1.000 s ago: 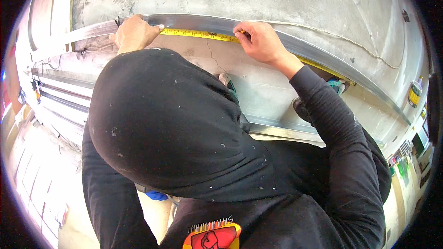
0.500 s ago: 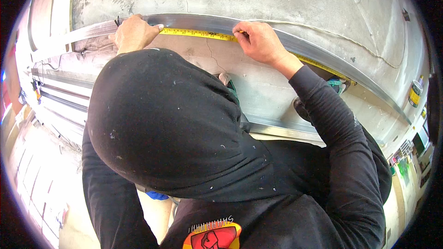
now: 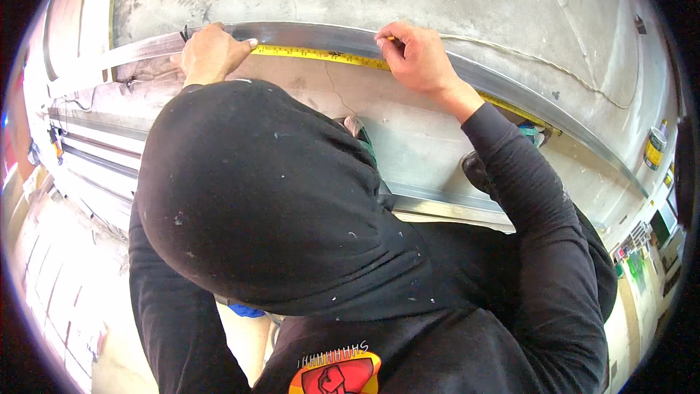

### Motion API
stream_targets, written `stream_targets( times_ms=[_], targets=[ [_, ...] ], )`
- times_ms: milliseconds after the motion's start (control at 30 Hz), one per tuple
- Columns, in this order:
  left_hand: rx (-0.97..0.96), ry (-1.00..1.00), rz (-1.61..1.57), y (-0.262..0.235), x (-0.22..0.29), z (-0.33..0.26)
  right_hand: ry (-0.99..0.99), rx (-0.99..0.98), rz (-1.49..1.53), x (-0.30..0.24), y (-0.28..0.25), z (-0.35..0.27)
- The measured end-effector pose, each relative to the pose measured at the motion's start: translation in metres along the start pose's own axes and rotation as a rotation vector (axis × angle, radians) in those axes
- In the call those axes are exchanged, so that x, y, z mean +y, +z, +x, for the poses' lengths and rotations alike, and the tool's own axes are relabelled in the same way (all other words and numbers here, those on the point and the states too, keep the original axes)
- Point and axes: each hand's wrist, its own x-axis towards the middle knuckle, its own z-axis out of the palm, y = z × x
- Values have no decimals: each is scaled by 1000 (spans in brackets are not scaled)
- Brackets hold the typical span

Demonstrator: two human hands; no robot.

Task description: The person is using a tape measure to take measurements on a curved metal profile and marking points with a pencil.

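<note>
A long grey metal profile point(image 3: 306, 33) lies across the far side of the floor, curving with the lens. Along its near edge runs the yellow blade of a tape measure point(image 3: 321, 54); its case does not show. My left hand point(image 3: 208, 55) is closed over the profile and the tape, its thumb at the tape's visible left end. My right hand point(image 3: 423, 62) is in a pinch above the profile, over the blade. A small yellow-orange tip, like a pencil's, shows between its fingers. Black cloth point(image 3: 255, 190) of a hooded garment covers the middle of the view.
Two shoes point(image 3: 477, 171) stand partly hidden on the concrete floor point(image 3: 415, 153). Another metal profile point(image 3: 452, 203) lies nearer. A pale cord point(image 3: 539, 66) trails beyond the profile. At far right stands a yellow and black can point(image 3: 654, 149). More long bars point(image 3: 102, 164) lie at left.
My right hand has shifted a little to the right along the profile, baring more of the tape blade. My left hand has stayed in place.
</note>
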Motion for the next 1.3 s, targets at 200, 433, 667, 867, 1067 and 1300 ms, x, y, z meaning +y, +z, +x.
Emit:
stream_targets(
  times_ms=[200, 433, 667, 867, 1067, 1300],
  targets=[
    [8, 7, -1, 3, -1, 1, -73, -109, -91, 8, 2, -5],
    [47, 36, -2, 9, -5, 4, -88, -142, -88, 8, 0, -5],
    [72, 55, -17, 10, -5, 4, -89, -129, -97, 7, 2, -6],
    [35, 28, -4, 7, -3, 3, -99, -131, -122, 6, 2, -6],
    [10, 28, 3, 7, -4, 4, -99, -141, -138, 7, 3, -6],
    [42, 39, 15, 10, -5, 5, -147, 40, -301, 0, 7, -6]
  ],
)
